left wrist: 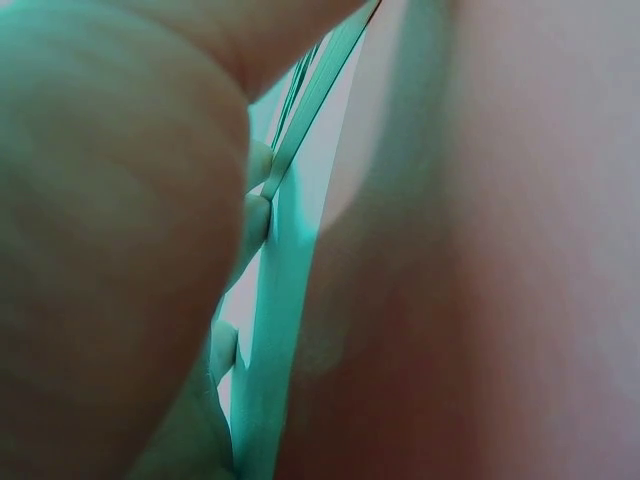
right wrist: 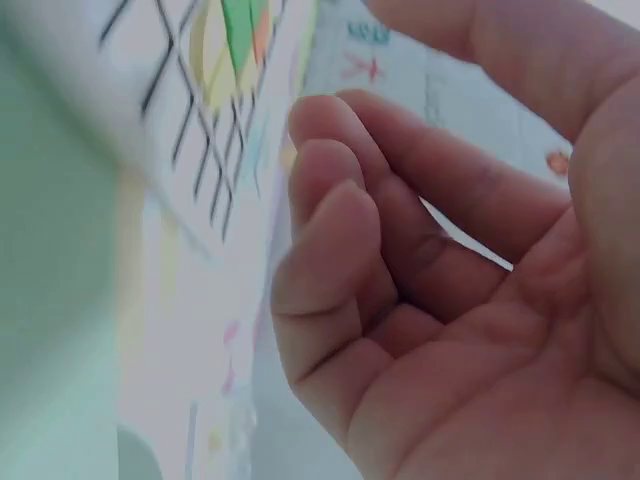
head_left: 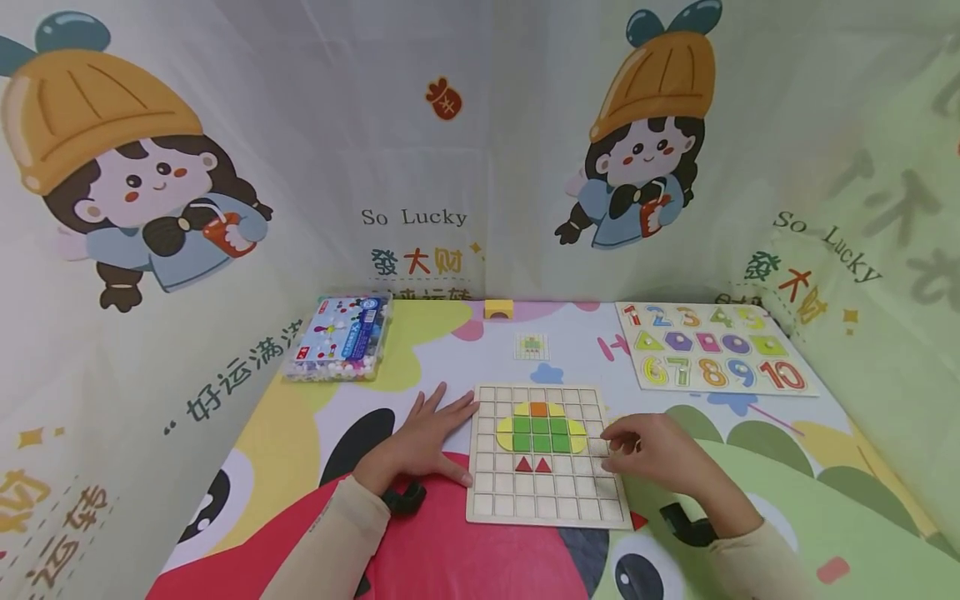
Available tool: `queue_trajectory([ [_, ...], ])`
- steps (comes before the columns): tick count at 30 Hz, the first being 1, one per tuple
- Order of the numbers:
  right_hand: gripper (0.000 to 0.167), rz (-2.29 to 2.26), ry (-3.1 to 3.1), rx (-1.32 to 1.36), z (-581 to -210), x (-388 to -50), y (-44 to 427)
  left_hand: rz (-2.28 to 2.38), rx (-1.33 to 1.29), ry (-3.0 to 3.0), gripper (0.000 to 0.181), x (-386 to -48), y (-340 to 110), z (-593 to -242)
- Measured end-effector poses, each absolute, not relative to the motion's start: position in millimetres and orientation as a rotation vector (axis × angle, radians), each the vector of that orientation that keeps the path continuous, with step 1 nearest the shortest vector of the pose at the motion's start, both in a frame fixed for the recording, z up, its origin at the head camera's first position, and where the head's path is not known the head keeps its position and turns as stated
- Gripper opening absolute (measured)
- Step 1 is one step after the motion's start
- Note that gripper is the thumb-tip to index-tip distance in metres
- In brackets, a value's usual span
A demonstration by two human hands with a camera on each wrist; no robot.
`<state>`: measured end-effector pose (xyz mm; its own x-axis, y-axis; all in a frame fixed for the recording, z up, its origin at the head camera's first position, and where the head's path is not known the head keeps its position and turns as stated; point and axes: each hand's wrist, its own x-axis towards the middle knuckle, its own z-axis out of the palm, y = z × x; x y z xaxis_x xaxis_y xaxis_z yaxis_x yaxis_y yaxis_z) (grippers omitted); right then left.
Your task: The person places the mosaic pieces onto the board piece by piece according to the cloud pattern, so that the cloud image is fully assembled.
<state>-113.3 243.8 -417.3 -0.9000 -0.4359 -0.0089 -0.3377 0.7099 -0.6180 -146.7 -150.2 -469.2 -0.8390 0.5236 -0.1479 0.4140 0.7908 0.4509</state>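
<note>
A square wooden grid board [head_left: 495, 504] lies in the middle of the table. Green squares [head_left: 540, 435] form its central block, with yellow rounded pieces [head_left: 577, 435] around them and an orange square [head_left: 538, 409] on top. Below the block sit two red triangles [head_left: 533, 465]. My left hand [head_left: 420, 437] steadies the board's left edge with spread fingers and thumb. Over the right edge hovers my right hand [head_left: 656, 450]; its fingers are loosely bent, and the right wrist view shows nothing between them. Another red triangle [head_left: 638, 520] lies beside the lower right corner.
Behind the board lies a small pattern card [head_left: 532, 347], with a yellow block [head_left: 498, 309] farther back. A clear plastic box [head_left: 341, 337] of colourful pieces stands at the back left. At the back right is a number-and-shape puzzle board [head_left: 720, 350]. Printed cloth walls surround the table.
</note>
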Motion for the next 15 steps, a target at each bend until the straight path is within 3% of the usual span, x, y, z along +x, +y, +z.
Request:
queue_trajectory([
  [7,0.033,-0.952,2.759,-0.653,-421,-104,287,0.577,0.726,2.719,0.12,-149,-149,-468],
  [15,0.036,-1.036,2.665,-0.719,-446,-85,302,0.605,0.725,2.711,0.121,-147,-149,-468],
])
